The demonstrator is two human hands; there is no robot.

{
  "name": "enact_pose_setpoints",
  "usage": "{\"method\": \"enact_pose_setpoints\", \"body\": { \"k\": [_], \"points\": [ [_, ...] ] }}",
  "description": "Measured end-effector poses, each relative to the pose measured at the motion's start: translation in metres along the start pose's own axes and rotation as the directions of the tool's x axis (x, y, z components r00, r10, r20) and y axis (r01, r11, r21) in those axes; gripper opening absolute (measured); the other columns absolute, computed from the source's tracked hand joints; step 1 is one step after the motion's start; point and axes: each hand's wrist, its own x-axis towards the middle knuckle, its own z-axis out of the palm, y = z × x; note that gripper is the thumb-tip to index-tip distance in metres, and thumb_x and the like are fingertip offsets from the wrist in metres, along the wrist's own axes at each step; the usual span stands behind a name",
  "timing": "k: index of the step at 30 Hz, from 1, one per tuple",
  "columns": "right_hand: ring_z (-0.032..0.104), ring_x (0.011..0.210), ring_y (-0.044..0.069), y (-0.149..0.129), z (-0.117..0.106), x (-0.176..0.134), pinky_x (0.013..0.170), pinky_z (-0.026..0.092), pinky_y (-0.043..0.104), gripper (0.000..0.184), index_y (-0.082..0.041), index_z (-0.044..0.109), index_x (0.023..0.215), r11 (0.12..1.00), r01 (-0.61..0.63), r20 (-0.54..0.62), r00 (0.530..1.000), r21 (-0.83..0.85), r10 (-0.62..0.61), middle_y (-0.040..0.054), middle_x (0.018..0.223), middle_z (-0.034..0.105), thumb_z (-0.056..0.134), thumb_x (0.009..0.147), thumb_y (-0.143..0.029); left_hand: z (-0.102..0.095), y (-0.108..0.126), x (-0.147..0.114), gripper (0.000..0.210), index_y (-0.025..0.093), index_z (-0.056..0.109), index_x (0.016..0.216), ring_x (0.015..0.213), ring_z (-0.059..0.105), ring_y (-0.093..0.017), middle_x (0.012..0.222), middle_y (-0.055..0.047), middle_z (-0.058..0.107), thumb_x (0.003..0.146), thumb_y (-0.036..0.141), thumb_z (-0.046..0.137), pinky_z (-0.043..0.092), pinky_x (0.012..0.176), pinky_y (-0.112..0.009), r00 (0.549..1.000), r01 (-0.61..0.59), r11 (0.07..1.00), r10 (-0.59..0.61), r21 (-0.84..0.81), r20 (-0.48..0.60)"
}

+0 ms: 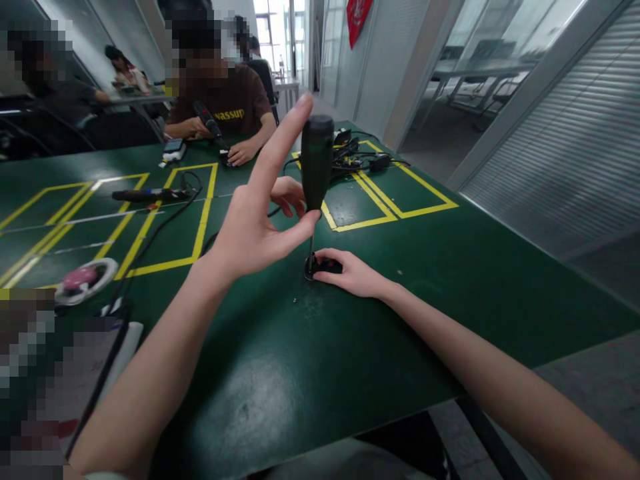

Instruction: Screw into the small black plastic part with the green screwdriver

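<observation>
the screwdriver [317,160] stands nearly upright, tip down at the small black part [309,269] that the right hand [353,272] pinches on the table [370,353], while the left hand [255,223], nearer the handle, is half spread, thumb touching its base, forefinger raised, firmness of hold unclear.

Room to the right, clutter ahead and left

Past the right hand [353,272], I have open green tabletop [490,287] to cross. Straight ahead, the upright screwdriver [316,160] and left hand [253,223] block me, a black cable tangle [345,159] behind them. Leftward, a trailing cord [160,229] and white ring [111,272] narrow the way. Nearer, one tiny metal piece [295,300] lies in my path.
</observation>
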Motion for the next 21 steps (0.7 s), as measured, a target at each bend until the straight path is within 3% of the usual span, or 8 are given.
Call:
{"method": "enact_pose_setpoints", "body": {
  "k": [6, 14, 17, 19, 21],
  "points": [
    [0.068, 0.103, 0.023, -0.0008, -0.0017, -0.0011, 0.094, 0.052, 0.038, 0.031, -0.017, 0.072, 0.118, 1.0, -0.008, 0.008, 1.0, -0.003, 0.008, 0.0077, 0.112, 0.076, 0.071, 0.09, -0.03, 0.0016, 0.0023, 0.0014, 0.101, 0.041, 0.014, 0.165, 0.072, 0.067, -0.001, 0.176, -0.012, 0.017, 0.086, 0.015, 0.071, 0.047, 0.047, -0.01, 0.998, 0.049, 0.999, -0.049, 0.017, 0.035],
    [0.068, 0.101, 0.024, -0.0038, -0.0012, -0.0007, 0.095, 0.053, 0.04, 0.029, -0.017, 0.073, 0.116, 1.0, -0.007, 0.006, 1.0, -0.024, 0.007, 0.0081, 0.11, 0.076, 0.07, 0.09, -0.03, 0.002, -0.0004, 0.0009, 0.106, 0.045, 0.011, 0.165, 0.07, 0.065, 0.0, 0.176, -0.012, 0.016, 0.085, 0.018, 0.074, 0.049, 0.048, -0.012, 0.999, 0.036, 0.999, -0.037, 0.017, 0.038],
    [0.069, 0.102, 0.024, -0.0048, -0.0012, -0.0009, 0.095, 0.053, 0.04, 0.028, -0.017, 0.072, 0.116, 1.0, -0.006, 0.009, 1.0, -0.023, 0.006, 0.0082, 0.111, 0.076, 0.07, 0.091, -0.03, 0.0012, -0.0004, 0.0015, 0.105, 0.045, 0.016, 0.164, 0.069, 0.065, -0.003, 0.163, -0.009, 0.046, 0.083, 0.016, 0.076, 0.049, 0.048, -0.013, 0.999, 0.036, 0.999, -0.036, 0.007, 0.039],
    [0.069, 0.102, 0.024, -0.0044, -0.0012, -0.001, 0.095, 0.053, 0.04, 0.028, -0.018, 0.072, 0.117, 1.0, -0.004, 0.009, 1.0, -0.027, 0.005, 0.0084, 0.112, 0.077, 0.07, 0.091, -0.03, 0.0002, 0.0006, 0.0017, 0.104, 0.042, 0.017, 0.165, 0.067, 0.066, -0.005, 0.135, -0.005, 0.069, 0.083, 0.014, 0.075, 0.049, 0.047, -0.013, 0.998, 0.025, 1.0, -0.024, -0.008, 0.051],
    [0.069, 0.103, 0.024, -0.0033, -0.0011, -0.001, 0.095, 0.054, 0.04, 0.029, -0.018, 0.072, 0.117, 1.0, -0.002, 0.009, 1.0, -0.027, 0.002, 0.0084, 0.112, 0.077, 0.07, 0.091, -0.029, -0.001, 0.002, 0.0013, 0.101, 0.039, 0.018, 0.165, 0.063, 0.065, -0.006, 0.113, -0.002, 0.076, 0.083, 0.012, 0.072, 0.049, 0.047, -0.012, 0.997, 0.039, 0.999, -0.037, -0.029, 0.066]
  ]
}}
